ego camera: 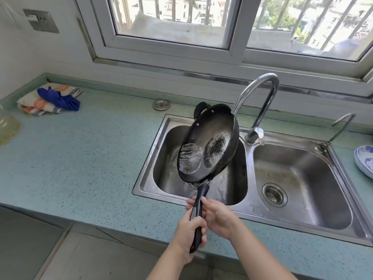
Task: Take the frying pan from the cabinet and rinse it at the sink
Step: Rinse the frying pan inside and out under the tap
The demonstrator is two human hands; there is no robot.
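Your left hand (pixel 188 229) and right hand (pixel 219 217) both have fingers curled round the handle of the frying pan (pixel 210 142). The pan hangs tilted over the left basin of the sink (pixel 161 158).

A long bench (pixel 90 158) with a pale green, speckled top runs across the middle of the frame. At the upper left of it lies a folded cloth (pixel 33 105) in orange, white and grey, with a bright blue cloth (pixel 60 100) bunched on top. Near the middle of the frame, close to the back wall, sits a small round metal plug (pixel 161 104). A clear lid (pixel 8 128) peeks in at the left edge. At the right edge there are white plates (pixel 365 160) with blue patterns, stacked. Along the top is a big window (pixel 171 21) with a silver frame; bars, trees and buildings show outside. A grey wall socket (pixel 41 21) is at the upper left. Grey floor (pixel 30 239) fills the lower left.
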